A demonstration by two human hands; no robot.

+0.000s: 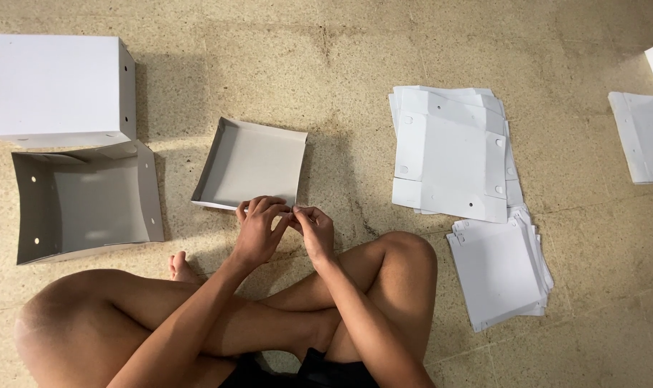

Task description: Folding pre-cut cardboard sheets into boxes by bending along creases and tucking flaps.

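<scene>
A person sits cross-legged on a speckled stone floor (355, 65), seen from above; both bare hands meet at the near edge of a shallow white cardboard tray (251, 164) lying just beyond the fingers. The left hand (258, 228) curls over that near edge, its fingers (265, 207) bent and pressed onto the cardboard; the right hand (313, 230) sits just beside it, its fingers (301, 213) drawn together, pinching the edge at the tray's near right corner; the two hands touch at the fingertips. The tray's side walls stand folded up and its grey inside faces upward.

Well to the left of the fingers lies an open white box (86, 201) on its side, its hollow facing the camera, with small round holes in its walls; just beyond it stands a closed white box (61, 86). To the right of the fingers, well apart, lies a stack of flat white cardboard sheets (452, 154); a second flat stack (502, 269) rests nearer, by the right knee. More white pieces (642, 133) lie at the far right edge.
</scene>
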